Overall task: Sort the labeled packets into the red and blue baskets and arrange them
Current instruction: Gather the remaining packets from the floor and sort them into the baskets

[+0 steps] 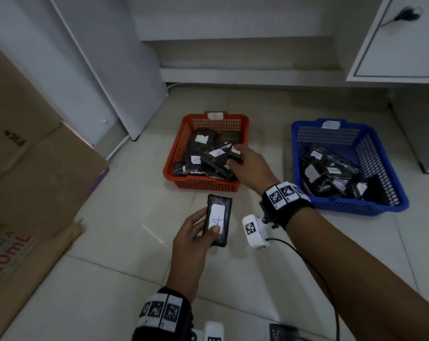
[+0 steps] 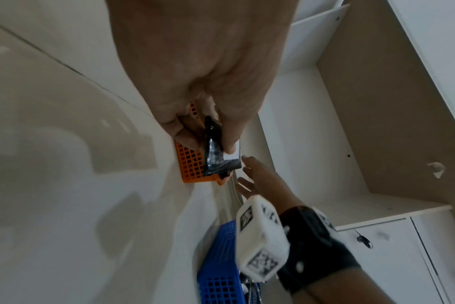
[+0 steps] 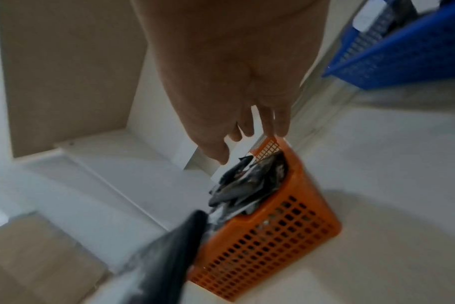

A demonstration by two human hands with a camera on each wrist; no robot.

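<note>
My left hand (image 1: pixel 206 225) pinches a black packet (image 1: pixel 218 220) with a white label marked "A", holding it above the floor in front of the red basket (image 1: pixel 203 185). The left wrist view shows the same packet (image 2: pixel 218 156) between thumb and fingers. My right hand (image 1: pixel 233 157) hovers over the near right part of the red basket, above the black packets (image 1: pixel 201 153) in it. Its fingers (image 3: pixel 281 123) are straight and spread, holding nothing. The blue basket (image 1: pixel 356 205) stands to the right with several black packets (image 1: pixel 331 173) inside.
Flattened cardboard boxes (image 1: pixel 36 173) lie along the left. White cabinet panels (image 1: pixel 98 70) and a white cabinet door (image 1: pixel 393 45) close off the back. Another dark packet (image 1: pixel 282 333) lies at the bottom edge. Both baskets sit on a pale tiled floor (image 1: pixel 134 242).
</note>
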